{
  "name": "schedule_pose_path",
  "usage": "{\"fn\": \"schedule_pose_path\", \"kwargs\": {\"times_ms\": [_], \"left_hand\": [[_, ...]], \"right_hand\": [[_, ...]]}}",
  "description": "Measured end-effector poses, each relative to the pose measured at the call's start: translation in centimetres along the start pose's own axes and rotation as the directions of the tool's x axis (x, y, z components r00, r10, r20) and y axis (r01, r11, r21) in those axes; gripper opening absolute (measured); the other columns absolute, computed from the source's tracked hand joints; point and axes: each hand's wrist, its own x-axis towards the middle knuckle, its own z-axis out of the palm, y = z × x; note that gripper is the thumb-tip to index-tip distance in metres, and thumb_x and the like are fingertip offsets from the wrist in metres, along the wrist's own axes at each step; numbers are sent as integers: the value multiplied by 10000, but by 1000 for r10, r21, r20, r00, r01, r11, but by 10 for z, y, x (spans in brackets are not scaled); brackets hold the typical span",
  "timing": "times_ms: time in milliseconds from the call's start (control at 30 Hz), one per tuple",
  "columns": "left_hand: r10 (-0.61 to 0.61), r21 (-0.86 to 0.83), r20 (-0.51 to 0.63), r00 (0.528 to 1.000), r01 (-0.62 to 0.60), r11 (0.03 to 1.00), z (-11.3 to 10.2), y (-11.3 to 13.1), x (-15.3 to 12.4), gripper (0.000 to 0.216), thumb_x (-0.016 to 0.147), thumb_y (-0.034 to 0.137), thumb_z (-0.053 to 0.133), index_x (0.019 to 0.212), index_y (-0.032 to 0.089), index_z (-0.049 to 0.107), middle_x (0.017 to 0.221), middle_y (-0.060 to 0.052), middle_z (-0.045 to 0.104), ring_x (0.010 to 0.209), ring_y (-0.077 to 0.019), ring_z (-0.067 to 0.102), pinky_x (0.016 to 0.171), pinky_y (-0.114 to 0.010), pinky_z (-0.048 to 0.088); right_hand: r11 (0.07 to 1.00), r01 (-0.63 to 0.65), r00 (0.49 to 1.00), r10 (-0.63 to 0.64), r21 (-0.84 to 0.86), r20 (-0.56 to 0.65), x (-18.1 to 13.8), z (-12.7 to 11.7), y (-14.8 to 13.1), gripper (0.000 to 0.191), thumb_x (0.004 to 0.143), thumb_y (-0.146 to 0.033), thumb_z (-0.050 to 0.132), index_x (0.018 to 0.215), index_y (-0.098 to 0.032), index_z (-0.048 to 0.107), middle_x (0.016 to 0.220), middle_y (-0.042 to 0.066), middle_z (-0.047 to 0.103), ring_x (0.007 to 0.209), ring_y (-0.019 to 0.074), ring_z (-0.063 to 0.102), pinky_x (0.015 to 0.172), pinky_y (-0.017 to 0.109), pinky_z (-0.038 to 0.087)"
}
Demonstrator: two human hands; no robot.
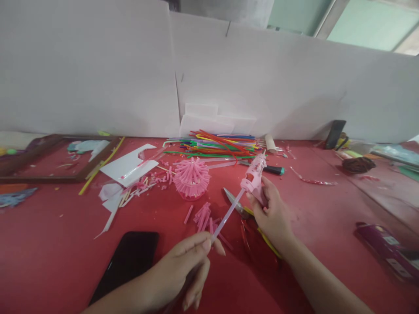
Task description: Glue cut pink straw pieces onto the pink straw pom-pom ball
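My right hand (273,213) is wrapped round a small pink hot glue gun (254,174), whose glue-crusted nozzle points away from me. A long translucent glue stick (227,214) runs from the gun's rear end down to my left hand (193,257), which pinches it between thumb and fingers. Beyond my left hand stands a pink craft piece (191,179) built of short straw-like pieces in tiers. Loose pink cut pieces (203,216) lie between it and my hands. Scissors (240,205) with yellow-and-red handles lie under the glue stick, partly hidden by my right hand.
Behind, a bundle of coloured pipe cleaners (222,144) lies before white boards. A utility knife (273,169) rests near it. A black phone (127,261) lies at front left, a wooden frame (75,176) farther left. At right are a purple packet (386,248) and brown coil (358,165).
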Motion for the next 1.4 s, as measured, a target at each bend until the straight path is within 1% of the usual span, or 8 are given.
{"fn": "schedule_pose_path", "kwargs": {"times_ms": [200, 467, 700, 800, 933, 1133, 1233, 1400], "left_hand": [[-10, -10, -5, 1000, 10, 1000, 1, 1, -2, 445, 886, 633, 521, 929, 190, 550, 350, 108, 405, 278, -56, 292, 442, -191, 437], [-47, -38, -7, 999, 47, 998, -3, -2, 1, 438, 867, 633, 540, 896, 197, 527, 419, 50, 540, 316, -80, 409, 357, -152, 366], [-56, -128, 35, 998, 60, 990, -3, -3, 3, 264, 857, 422, 589, 962, 180, 566, 590, 2, 642, 428, -100, 532, 448, -197, 476], [-53, -102, 2, 999, 53, 993, -2, -1, 5, 295, 854, 432, 605, 1007, 184, 559, 606, 20, 625, 389, -78, 461, 404, -186, 422], [1, -19, -100, 995, -3, 1000, 0, 0, 7, 449, 838, 611, 622, 897, 171, 556, 515, 52, 539, 379, -53, 376, 396, -162, 290], [63, -28, -96, 993, -66, 997, 5, -4, 9, 566, 728, 722, 678, 810, 177, 553, 522, 32, 574, 415, -67, 436, 445, -181, 348], [102, -10, -100, 990, -104, 995, 7, -3, 7, 529, 718, 674, 725, 828, 165, 632, 617, 0, 632, 489, -77, 499, 497, -191, 409], [145, 32, -197, 970, -141, 989, 5, 3, 4, 406, 610, 540, 868, 762, 175, 777, 783, -11, 635, 609, -73, 521, 581, -198, 449]], "right_hand": [[999, -33, 999, 32, 31, 31, 1, -3, -5, 516, 855, -431, 574, 1322, -214, 530, 1118, 128, 704, 904, 242, 710, 615, 287, 523], [1000, -5, 1000, 5, 1, 28, 0, -4, -5, 514, 852, -451, 565, 1306, -211, 552, 1117, 141, 713, 957, 276, 714, 616, 308, 534], [994, 112, 992, -111, 0, 56, -3, -5, -7, 438, 881, -425, 560, 1268, -223, 570, 1125, 124, 724, 1016, 274, 717, 734, 345, 584], [971, 237, 958, -240, 35, 160, -12, -2, -12, 392, 898, -368, 547, 1266, -237, 577, 1184, 108, 713, 1079, 262, 702, 849, 378, 592], [938, 338, 899, -345, 74, 268, -25, 1, -21, 436, 910, -262, 512, 1346, -268, 518, 1226, 78, 701, 1100, 227, 697, 900, 374, 594], [896, 441, 885, -443, 47, 142, -30, -5, -33, 424, 876, -185, 523, 1293, -261, 526, 1046, 58, 745, 903, 202, 739, 732, 298, 617], [866, 499, 861, -501, 45, 90, -30, -10, -36, 436, 852, -134, 508, 1265, -275, 517, 979, 40, 737, 831, 190, 727, 670, 280, 604], [812, 578, 801, -584, 80, 132, -31, -13, -39, 482, 822, -82, 482, 1262, -280, 492, 980, 36, 721, 845, 188, 712, 687, 286, 600]]}}
